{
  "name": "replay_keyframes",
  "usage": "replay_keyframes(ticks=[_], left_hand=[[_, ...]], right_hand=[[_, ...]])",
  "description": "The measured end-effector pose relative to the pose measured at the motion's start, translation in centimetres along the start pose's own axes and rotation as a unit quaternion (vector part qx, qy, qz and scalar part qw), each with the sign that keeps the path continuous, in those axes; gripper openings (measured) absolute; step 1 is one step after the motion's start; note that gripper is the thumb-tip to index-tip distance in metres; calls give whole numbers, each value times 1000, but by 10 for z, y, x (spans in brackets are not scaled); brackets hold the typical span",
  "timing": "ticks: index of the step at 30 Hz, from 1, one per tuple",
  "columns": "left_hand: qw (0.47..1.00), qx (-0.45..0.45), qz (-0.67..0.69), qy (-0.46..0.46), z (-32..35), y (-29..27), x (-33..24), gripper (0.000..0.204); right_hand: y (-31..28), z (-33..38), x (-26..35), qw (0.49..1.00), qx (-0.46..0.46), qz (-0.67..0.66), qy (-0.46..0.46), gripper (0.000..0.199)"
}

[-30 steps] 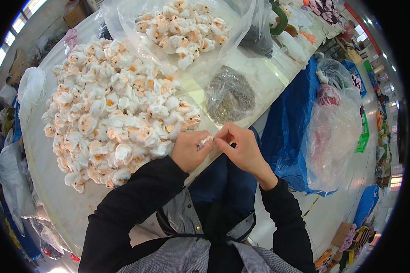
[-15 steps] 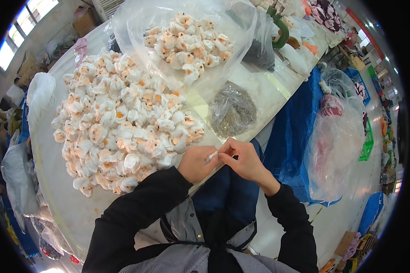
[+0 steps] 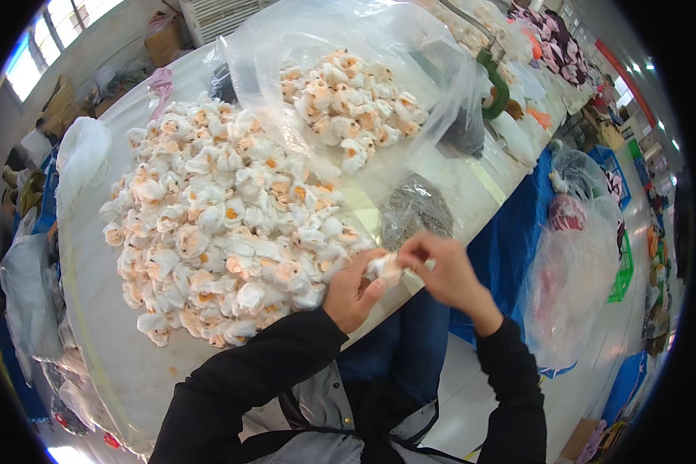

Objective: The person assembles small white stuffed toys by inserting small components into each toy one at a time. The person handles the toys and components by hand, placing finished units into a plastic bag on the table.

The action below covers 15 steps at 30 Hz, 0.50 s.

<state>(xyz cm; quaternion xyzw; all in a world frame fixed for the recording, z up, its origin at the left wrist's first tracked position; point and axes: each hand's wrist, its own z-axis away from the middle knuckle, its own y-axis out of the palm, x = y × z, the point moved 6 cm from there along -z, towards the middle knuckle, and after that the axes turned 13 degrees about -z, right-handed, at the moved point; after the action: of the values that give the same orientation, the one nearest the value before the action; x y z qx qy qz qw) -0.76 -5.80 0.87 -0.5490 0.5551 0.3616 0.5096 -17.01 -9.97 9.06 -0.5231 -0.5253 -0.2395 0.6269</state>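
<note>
Over the table's near edge, my left hand (image 3: 353, 292) holds a small white-and-peach plush piece (image 3: 383, 268) between thumb and fingers. My right hand (image 3: 447, 272) pinches at the right end of that piece, its fingertips closed; anything finer between them is too small to make out. To the left of my hands spreads a large heap of similar plush pieces (image 3: 232, 224), fluffy, with dark eye-like dots and orange spots. Just beyond my right hand lies a clear bag of small greyish grains (image 3: 417, 209).
An open clear plastic bag (image 3: 255, 58) at the far side holds more plush pieces (image 3: 348, 100). Behind it stand a dark-filled bag (image 3: 465, 127) and a green curved tool (image 3: 496, 87). To the right hang blue sheeting (image 3: 510, 224) and a large clear sack (image 3: 568, 286).
The view has shifted, so the table appears lower and further right. My hands have drawn slightly apart, and the plush piece, mostly hidden before, now shows between them.
</note>
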Motion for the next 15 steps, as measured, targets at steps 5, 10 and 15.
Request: replay_keyframes(ticks=[5, 10, 15], left_hand=[[991, 68, -109, -34, 2, 5, 20, 32], [988, 82, -127, 8, 5, 7, 13, 11], [983, 89, -147, 60, 1, 14, 10, 10]], right_hand=[[-59, -112, 65, 933, -197, 144, -265, 15], [43, -142, 70, 964, 13, 126, -232, 27], [115, -128, 20, 890, 75, 354, -277, 35]])
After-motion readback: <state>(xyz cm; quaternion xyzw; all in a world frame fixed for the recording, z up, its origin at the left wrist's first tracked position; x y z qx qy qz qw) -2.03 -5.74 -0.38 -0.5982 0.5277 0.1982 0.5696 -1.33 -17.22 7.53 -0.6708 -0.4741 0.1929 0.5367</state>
